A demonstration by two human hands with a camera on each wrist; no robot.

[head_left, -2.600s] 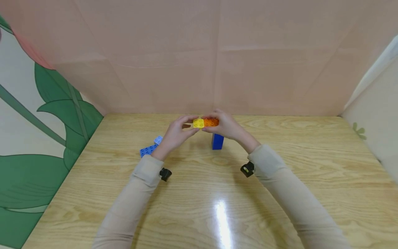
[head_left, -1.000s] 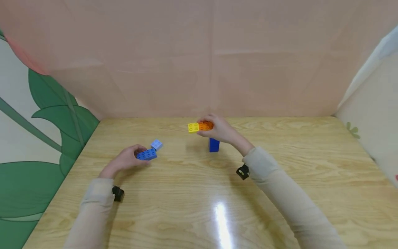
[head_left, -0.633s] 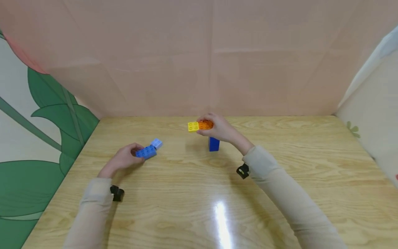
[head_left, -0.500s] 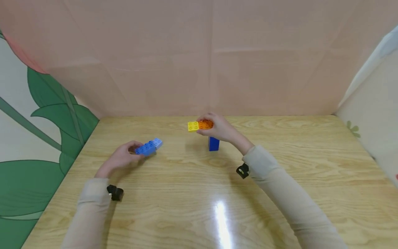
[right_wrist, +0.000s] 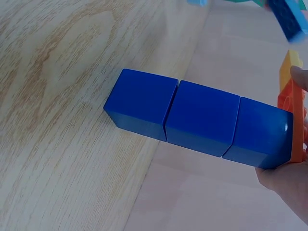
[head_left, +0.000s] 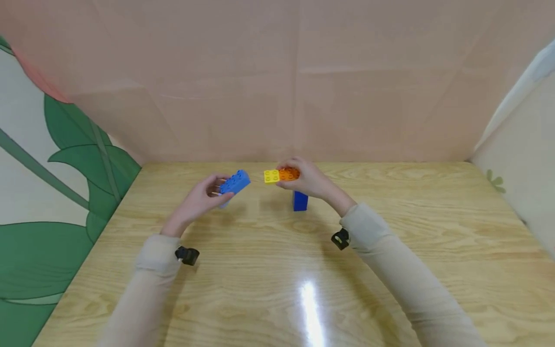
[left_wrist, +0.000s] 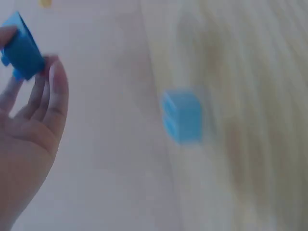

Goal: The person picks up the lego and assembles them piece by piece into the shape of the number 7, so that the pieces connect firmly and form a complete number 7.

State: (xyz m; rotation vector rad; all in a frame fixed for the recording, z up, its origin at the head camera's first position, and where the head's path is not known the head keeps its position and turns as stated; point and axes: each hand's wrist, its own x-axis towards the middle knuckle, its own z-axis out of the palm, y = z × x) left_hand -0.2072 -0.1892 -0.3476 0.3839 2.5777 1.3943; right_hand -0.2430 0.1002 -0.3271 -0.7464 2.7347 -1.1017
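My left hand [head_left: 199,201] pinches a blue building brick [head_left: 236,183] by its end, between thumb and fingers, up off the table and tilted. Its studs face up and toward the fingers. My right hand [head_left: 311,180] grips an orange brick [right_wrist: 297,126] on top of a tower of dark blue bricks [right_wrist: 203,118], three high. Left of the orange brick, a yellow brick [head_left: 271,176] sticks out beyond the tower, apart from the blue one. A light blue brick [left_wrist: 185,117] lies on the table, blurred in the left wrist view and mostly hidden behind my left hand in the head view.
The wooden table [head_left: 251,289] ends at a pinkish cloth backdrop [head_left: 225,96] just behind the bricks. A wall with green leaf pictures [head_left: 39,255] borders the left side, and a pale wall [head_left: 529,159] the right.
My left hand let go of the yellow and orange bricks, took hold of the blue brick, and lifted it rightward toward the yellow one. The right hand stays at the tower.
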